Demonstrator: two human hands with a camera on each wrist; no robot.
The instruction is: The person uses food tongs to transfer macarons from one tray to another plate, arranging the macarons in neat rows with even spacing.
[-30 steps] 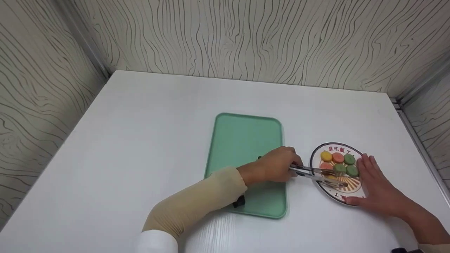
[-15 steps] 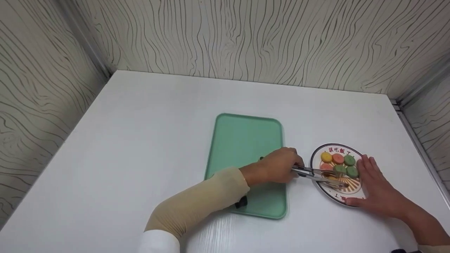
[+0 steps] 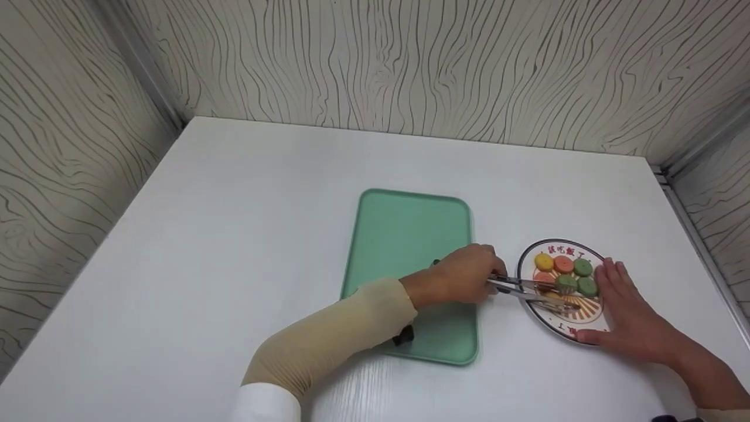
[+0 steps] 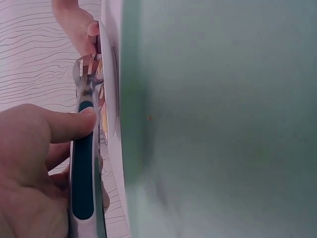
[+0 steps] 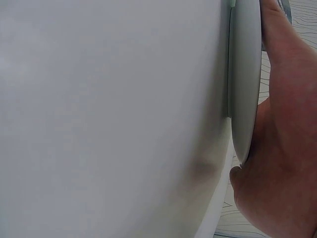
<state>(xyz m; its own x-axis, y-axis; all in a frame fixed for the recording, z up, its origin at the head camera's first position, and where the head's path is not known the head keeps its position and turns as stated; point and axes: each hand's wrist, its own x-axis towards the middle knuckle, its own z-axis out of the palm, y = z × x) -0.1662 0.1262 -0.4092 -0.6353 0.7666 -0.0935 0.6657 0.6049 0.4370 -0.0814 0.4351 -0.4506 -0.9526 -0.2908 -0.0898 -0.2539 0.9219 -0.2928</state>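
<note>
In the head view my left hand (image 3: 469, 274) grips metal tongs (image 3: 508, 286), whose spread arms reach over a round white plate (image 3: 593, 319). Several macarons sit on the plate: yellow (image 3: 544, 262), pink (image 3: 563, 264) and green (image 3: 587, 286) ones. One tong tip overlaps a green macaron (image 3: 566, 282); a yellow one is partly hidden between the arms. Seen from the left wrist, the thumb presses the dark teal inlay of the tongs' handle (image 4: 83, 173). My right hand (image 3: 636, 321) rests along the plate's right rim, fingers straight and thumb spread at the near edge.
A green rectangular tray (image 3: 410, 220) lies left of the plate, under my left forearm (image 3: 340, 322). The white table (image 3: 234, 234) is bounded by wood-patterned walls (image 3: 381, 64) at the back and sides.
Almost nothing differs. My left hand and the tongs have shifted very slightly to the right, while my right hand holds its place on the plate.
</note>
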